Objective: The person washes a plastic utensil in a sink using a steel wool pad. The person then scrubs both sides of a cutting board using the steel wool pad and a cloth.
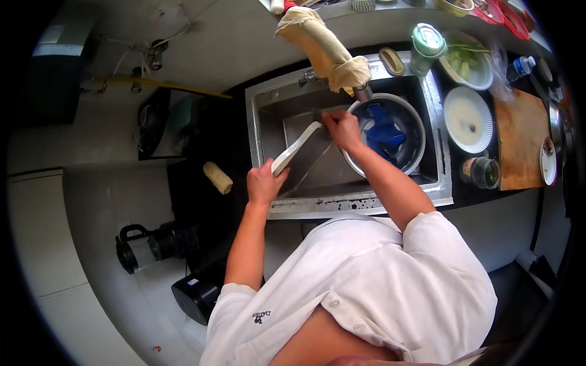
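My left hand (265,184) grips the lower left end of a white plate (298,148), which shows nearly edge-on and slants over the sink's left basin. At the plate's upper end is my right hand (343,130), its fingers closed. Something small and dark shows at those fingertips, too unclear to name. Beneath and beside my right forearm a round metal basin (416,131) sits in the sink (305,125). Blue cloth-like material (384,129) lies in water inside it. The faucet (362,93), wrapped in a beige cloth (320,49), reaches over the basin.
Right of the sink are a white fluted plate (468,120), a glass jar (482,172) and a wooden cutting board (522,140). A green-lidded container (427,47) and a bowl of greens (467,64) stand behind. A loofah-like roll (218,178) lies on the left counter.
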The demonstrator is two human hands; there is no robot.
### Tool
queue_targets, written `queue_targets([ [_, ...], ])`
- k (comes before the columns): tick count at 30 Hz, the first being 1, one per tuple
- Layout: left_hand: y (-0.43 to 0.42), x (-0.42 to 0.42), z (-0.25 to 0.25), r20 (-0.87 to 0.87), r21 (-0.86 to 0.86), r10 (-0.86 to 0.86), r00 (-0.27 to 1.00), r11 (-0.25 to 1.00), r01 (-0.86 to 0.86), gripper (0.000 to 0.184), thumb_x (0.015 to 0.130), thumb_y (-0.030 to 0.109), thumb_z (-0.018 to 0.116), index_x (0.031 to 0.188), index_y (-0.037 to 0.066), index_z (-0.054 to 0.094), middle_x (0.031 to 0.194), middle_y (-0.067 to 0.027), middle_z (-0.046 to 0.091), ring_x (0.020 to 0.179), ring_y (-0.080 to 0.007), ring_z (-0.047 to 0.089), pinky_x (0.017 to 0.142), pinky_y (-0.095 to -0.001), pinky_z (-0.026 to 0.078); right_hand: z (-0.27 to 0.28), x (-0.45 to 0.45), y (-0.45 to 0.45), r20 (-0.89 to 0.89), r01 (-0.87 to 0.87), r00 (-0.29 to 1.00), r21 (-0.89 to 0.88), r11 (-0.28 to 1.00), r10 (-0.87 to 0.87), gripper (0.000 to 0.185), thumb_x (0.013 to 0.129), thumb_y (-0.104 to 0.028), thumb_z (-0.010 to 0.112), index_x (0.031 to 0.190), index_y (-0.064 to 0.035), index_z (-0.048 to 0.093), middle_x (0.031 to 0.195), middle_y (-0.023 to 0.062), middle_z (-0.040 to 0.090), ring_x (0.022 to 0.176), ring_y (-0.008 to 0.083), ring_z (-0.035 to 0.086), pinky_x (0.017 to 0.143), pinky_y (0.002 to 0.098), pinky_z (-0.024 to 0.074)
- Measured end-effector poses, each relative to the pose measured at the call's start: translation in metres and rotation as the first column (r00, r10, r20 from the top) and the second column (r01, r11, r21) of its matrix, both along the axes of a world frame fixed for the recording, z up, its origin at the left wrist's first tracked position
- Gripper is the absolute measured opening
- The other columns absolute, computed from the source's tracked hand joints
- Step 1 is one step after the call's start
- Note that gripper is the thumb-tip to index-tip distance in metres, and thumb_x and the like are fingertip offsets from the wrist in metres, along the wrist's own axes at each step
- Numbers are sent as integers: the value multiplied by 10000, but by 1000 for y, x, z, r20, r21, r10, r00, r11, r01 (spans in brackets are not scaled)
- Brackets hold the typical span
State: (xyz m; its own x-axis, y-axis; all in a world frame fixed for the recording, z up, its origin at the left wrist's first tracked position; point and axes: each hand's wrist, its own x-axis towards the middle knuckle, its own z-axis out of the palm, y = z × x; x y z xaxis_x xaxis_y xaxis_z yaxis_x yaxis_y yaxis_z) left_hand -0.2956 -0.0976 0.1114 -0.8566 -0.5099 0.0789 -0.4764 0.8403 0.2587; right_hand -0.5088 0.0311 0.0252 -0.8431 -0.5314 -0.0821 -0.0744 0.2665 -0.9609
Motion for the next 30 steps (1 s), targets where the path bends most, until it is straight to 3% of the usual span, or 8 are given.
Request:
queue_targets([
  [5,4,0,0,15,-12,33,999,999,-32,328,746,303,804,755,47,599,642,-210,631,642,-414,645,580,-476,529,28,22,-3,-539,75,841,38,996,-43,130,880,-253,655,880,-128,691,853,135,573,642,385,624,594,491,524],
  [8,4,1,-1,10,-10,31,999,999,-31,329,746,301,805,757,44,601,647,-207,634,646,-410,648,578,-470,529,31,19,-5,-547,71,837,83,994,-14,113,890,-231,641,895,-129,691,862,146,588,647,386,630,582,487,524],
  [11,5,-4,-1,-27,-24,28,999,999,-29,339,741,301,816,743,40,599,644,-206,631,638,-409,645,563,-461,525,47,18,-5,-501,105,856,-77,991,-130,135,913,-227,611,888,-116,685,868,165,591,650,390,637,579,484,530],
  [14,10,-2,-3,-22,-25,41,999,999,-42,321,755,292,802,739,43,600,640,-210,628,637,-413,644,557,-465,527,65,51,-9,-601,-43,790,144,989,122,203,934,-259,586,903,-84,684,872,182,608,671,384,655,597,479,541],
  [17,3,-2,-11,-38,-33,48,998,998,-49,310,774,292,780,710,43,607,630,-213,625,623,-414,646,548,-471,528,91,77,-21,-442,-214,815,370,904,374,183,918,-242,605,935,-76,680,865,205,619,694,394,645,632,491,539],
  [19,-8,5,-32,-7,-56,53,999,997,-53,314,778,296,771,686,42,612,624,-213,624,612,-412,648,546,-477,530,94,94,-29,-417,-375,796,227,899,438,202,911,-244,603,962,-59,669,845,219,605,696,426,637,637,512,532],
  [22,-9,3,-34,-122,-11,130,984,991,-132,328,774,303,769,649,44,610,613,-209,622,598,-413,648,552,-486,535,100,94,-32,-447,-334,802,214,918,397,182,896,-247,615,907,-84,694,867,197,619,731,393,650,661,497,537],
  [30,4,-9,-13,-21,-31,177,984,984,-177,315,753,320,790,801,37,661,674,-251,639,664,-433,660,602,-509,543,79,83,-31,-514,-309,803,77,948,303,149,876,-240,632,894,-113,708,861,183,632,712,399,648,652,488,542],
])
